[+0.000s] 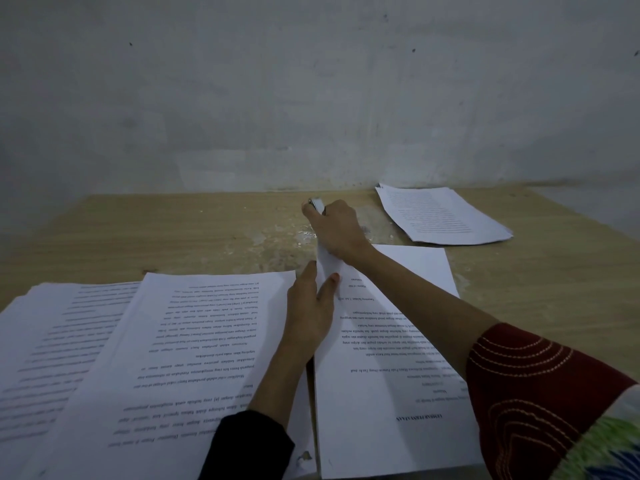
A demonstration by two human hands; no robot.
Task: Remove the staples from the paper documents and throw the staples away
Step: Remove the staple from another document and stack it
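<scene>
A printed document (391, 393) lies on the wooden table (173, 237) in front of me, its text upside down to my view. My left hand (310, 311) presses flat on its far left corner, fingers spread on the sheet. My right hand (336, 226) is closed around a small metal staple remover (317, 204) at that same corner, where the paper lifts slightly. The staple itself is hidden under my hand.
A loose spread of printed pages (145, 358) covers the near left of the table. Another stack of papers (443, 216) sits at the far right by the grey wall (311, 98). The tabletop surface near my right hand is chipped and worn.
</scene>
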